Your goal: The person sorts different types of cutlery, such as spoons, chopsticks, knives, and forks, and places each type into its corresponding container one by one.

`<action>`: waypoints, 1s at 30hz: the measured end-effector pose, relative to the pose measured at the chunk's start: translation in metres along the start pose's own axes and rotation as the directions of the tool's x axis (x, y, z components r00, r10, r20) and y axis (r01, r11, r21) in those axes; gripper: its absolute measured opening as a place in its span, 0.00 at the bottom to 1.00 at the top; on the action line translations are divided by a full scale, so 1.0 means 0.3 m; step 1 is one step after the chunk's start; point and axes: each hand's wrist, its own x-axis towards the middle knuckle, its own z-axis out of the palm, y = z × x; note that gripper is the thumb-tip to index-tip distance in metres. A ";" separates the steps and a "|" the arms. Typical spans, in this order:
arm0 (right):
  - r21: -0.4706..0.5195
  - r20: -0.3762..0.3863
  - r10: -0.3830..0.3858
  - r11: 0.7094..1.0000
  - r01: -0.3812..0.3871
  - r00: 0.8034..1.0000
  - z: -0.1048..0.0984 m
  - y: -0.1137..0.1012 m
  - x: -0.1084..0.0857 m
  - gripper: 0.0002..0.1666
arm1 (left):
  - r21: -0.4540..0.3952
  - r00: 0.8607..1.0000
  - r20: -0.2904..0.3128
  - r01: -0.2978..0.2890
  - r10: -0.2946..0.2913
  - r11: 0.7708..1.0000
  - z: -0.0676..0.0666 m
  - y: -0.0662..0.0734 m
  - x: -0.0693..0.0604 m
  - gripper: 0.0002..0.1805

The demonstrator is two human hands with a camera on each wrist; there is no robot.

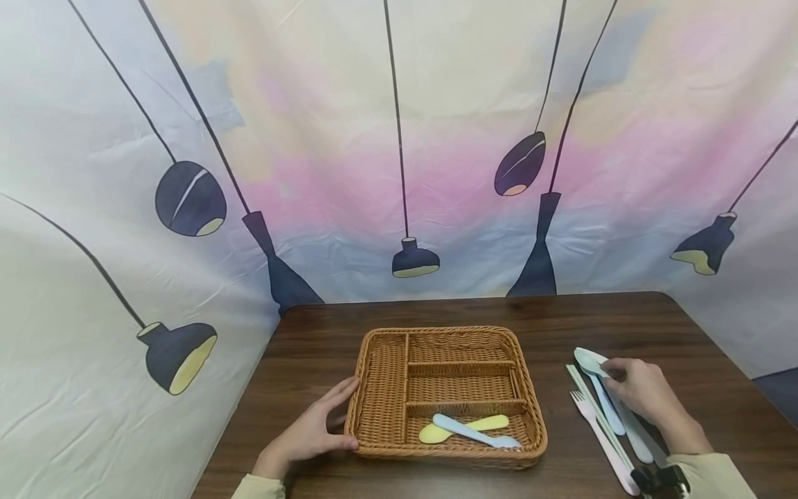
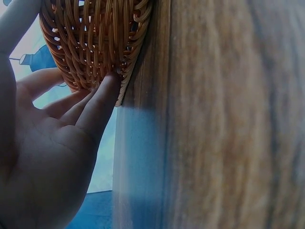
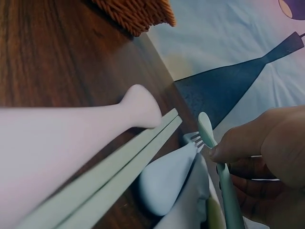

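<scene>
Two hands are apart on the dark brown wood-grain table (image 1: 312, 333). At the left, the left hand (image 1: 312, 426) has its fingers spread and touching the side of a brown woven basket (image 1: 383, 388). In the basket's front right part, a yellow spoon (image 1: 433, 434) lies under a crossing light blue piece of cutlery (image 1: 467, 428). Well right of the basket come a pale pink fork (image 1: 601, 440), two straight, pale green chopsticks (image 3: 109, 168) and a light blue spoon (image 3: 164, 183). Over this pile, the right hand (image 1: 645, 391) pinches a thin pale green utensil with a rounded tip (image 3: 229, 195) between thumb and fingers.
</scene>
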 end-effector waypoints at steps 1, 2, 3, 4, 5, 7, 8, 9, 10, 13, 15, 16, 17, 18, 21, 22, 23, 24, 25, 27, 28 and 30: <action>0.002 -0.002 -0.004 1.000 0.004 1.000 -0.003 -0.002 0.001 0.18 | 0.006 1.000 -0.003 0.002 -0.002 1.000 0.000 0.001 0.000 0.56; 0.004 -0.003 -0.009 1.000 0.009 1.000 -0.006 -0.005 0.001 0.18 | -0.002 1.000 -0.001 0.005 -0.005 1.000 0.000 0.001 -0.001 0.56; 0.003 -0.005 -0.013 1.000 0.013 1.000 -0.009 -0.008 0.002 0.18 | -0.008 1.000 0.000 0.007 -0.007 1.000 0.000 0.002 -0.001 0.56; 0.003 -0.010 -0.020 1.000 0.020 1.000 -0.012 -0.012 0.002 0.18 | -0.013 1.000 0.001 0.006 -0.006 1.000 0.000 0.001 -0.001 0.56; 0.003 -0.018 -0.029 1.000 0.029 0.999 -0.014 -0.015 0.002 0.17 | -0.019 1.000 0.003 0.005 -0.005 1.000 0.001 0.001 -0.001 0.56; 0.005 -0.034 -0.048 0.999 0.049 0.998 -0.019 -0.023 0.003 0.16 | -0.037 1.000 0.007 0.006 -0.005 0.999 0.001 0.001 -0.001 0.56; 0.005 -0.045 -0.063 0.998 0.063 0.997 -0.021 -0.027 0.003 0.16 | -0.039 1.000 0.008 0.006 -0.005 0.999 0.002 0.000 -0.001 0.56; 0.003 -0.055 -0.078 0.997 0.078 0.995 -0.023 -0.031 0.003 0.15 | -0.033 1.000 0.007 0.006 -0.005 0.999 0.002 -0.001 -0.001 0.56; 0.003 -0.063 -0.094 0.996 0.094 0.994 -0.026 -0.036 0.003 0.15 | -0.027 1.000 0.005 0.005 -0.005 1.000 0.002 -0.001 -0.001 0.56; 0.006 -0.074 -0.126 0.992 0.127 0.989 -0.035 -0.054 0.007 0.14 | 0.003 1.000 -0.003 0.013 -0.013 1.000 0.001 -0.001 -0.001 0.56; 0.007 -0.072 -0.142 0.990 0.143 0.987 -0.042 -0.070 0.007 0.14 | 0.025 1.000 -0.009 0.016 -0.015 1.000 0.000 0.000 -0.001 0.56; 0.009 -0.072 -0.147 0.989 0.148 0.986 -0.046 -0.078 0.007 0.14 | 0.035 1.000 -0.013 0.018 -0.017 0.999 0.000 0.000 -0.002 0.56; 0.013 -0.073 -0.152 0.988 0.154 0.986 -0.049 -0.086 0.006 0.14 | 0.042 1.000 -0.015 0.021 -0.020 0.999 0.000 0.001 -0.003 0.56; 0.014 -0.076 -0.162 0.986 0.163 0.984 -0.052 -0.095 0.004 0.14 | 0.047 1.000 -0.016 0.022 -0.021 0.999 0.001 0.002 -0.003 0.56; 0.016 -0.097 -0.189 0.981 0.192 0.977 -0.061 -0.117 0.002 0.13 | 0.055 0.999 -0.016 0.030 -0.029 0.998 0.001 0.003 -0.005 0.56; 0.019 -0.102 -0.199 0.979 0.202 0.975 -0.065 -0.125 0.002 0.13 | 0.054 0.999 -0.014 0.031 -0.031 0.998 0.001 0.004 -0.005 0.56; 0.020 -0.107 -0.208 0.977 0.212 0.972 -0.068 -0.132 0.001 0.13 | 0.053 0.999 -0.012 0.033 -0.033 0.998 0.001 0.005 -0.004 0.56; 0.021 -0.112 -0.218 0.975 0.221 0.970 -0.072 -0.139 0.001 0.13 | 0.053 0.999 -0.012 0.033 -0.032 0.998 0.001 0.005 -0.004 0.56; 0.023 -0.114 -0.224 0.973 0.228 0.968 -0.076 -0.146 0.001 0.13 | 0.048 0.999 -0.010 0.033 -0.032 0.998 0.000 0.006 -0.003 0.56; 0.027 -0.111 -0.231 0.971 0.236 0.966 -0.083 -0.160 -0.002 0.13 | 0.037 1.000 -0.008 0.029 -0.029 0.999 0.000 0.008 -0.003 0.56; 0.028 -0.110 -0.235 0.971 0.239 0.966 -0.086 -0.166 -0.004 0.13 | 0.029 1.000 -0.007 0.026 -0.026 0.999 -0.001 0.008 -0.002 0.56; 0.023 -0.115 -0.242 0.969 0.247 0.963 -0.090 -0.177 -0.007 0.13 | 0.012 1.000 -0.005 0.020 -0.020 1.000 -0.001 0.008 -0.003 0.55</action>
